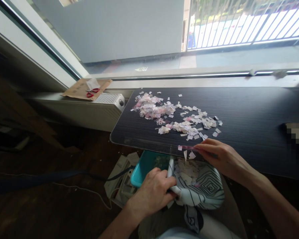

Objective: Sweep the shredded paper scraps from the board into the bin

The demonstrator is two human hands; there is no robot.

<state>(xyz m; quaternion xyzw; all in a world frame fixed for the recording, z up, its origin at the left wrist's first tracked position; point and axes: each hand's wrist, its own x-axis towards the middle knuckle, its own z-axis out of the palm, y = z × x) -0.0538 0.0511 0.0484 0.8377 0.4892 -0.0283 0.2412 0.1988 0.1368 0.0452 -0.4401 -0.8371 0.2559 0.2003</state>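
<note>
My right hand (220, 156) is at the front edge of the dark table (251, 126), with its fingers closed on a thin pinkish see-through strip (188, 148). Below the strip, a few paper scraps (191, 155) hang over or drop past the edge. A black-and-white patterned cloth container (201, 199) with more scraps (188, 171) inside sits under that edge. Its left rim is pinched in my left hand (155, 187). Small white and pink paper pieces (149, 107) lie in loose heaps across the tabletop.
A teal bin (142, 169) stands left of the cloth container, partly under the table. Red-handled scissors (91, 94) rest on a brown envelope (77, 88) above the radiator (109, 98). Pale boxy items and a cable (89, 191) are on the floor. A window lies behind the table.
</note>
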